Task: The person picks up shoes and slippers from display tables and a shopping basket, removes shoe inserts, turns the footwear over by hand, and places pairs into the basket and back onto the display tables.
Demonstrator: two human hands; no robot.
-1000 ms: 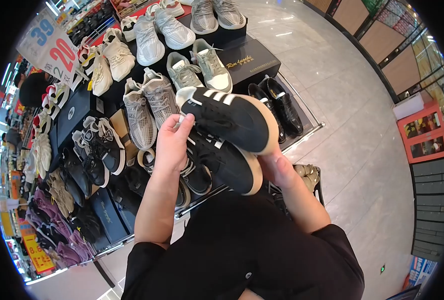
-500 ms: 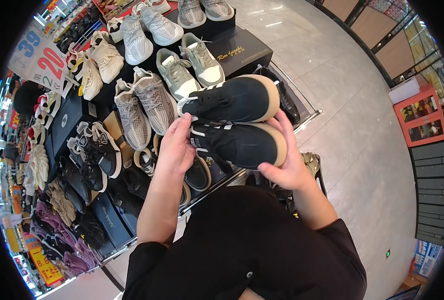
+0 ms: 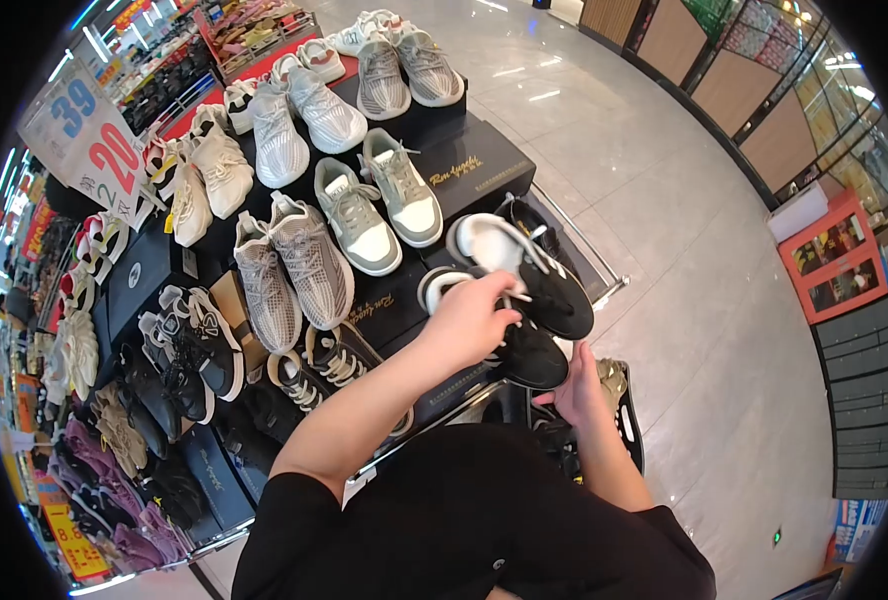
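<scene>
A pair of black sneakers [image 3: 554, 300] with white linings and pale sole edges sits at the front right corner of the shoe display, toes pointing toward the lower right. My left hand [image 3: 474, 318] reaches across and grips the nearer sneaker around its tongue and laces, fingers curled between the two shoes. Just beyond the toes, my right hand [image 3: 579, 390] is open, thumb and fingers apart; whether it touches a toe I cannot tell. Grey-and-white sneakers [image 3: 359, 215] and grey knit sneakers [image 3: 309, 260] stand to the left of the pair.
Dark shoeboxes [image 3: 479, 165] lie under and among the display shoes. A metal rail [image 3: 614, 285] edges the display. Price signs [image 3: 84, 130] stand at the left. More shoes [image 3: 614, 390] sit low beside my right hand. Grey tiled floor [image 3: 684, 250] extends to the right, with an orange cabinet [image 3: 834, 250] beyond.
The black sneakers have turned from showing their toes and uppers in both hands to resting lower, openings up. My left hand has moved onto the tongue; my right hand has let go of the toes.
</scene>
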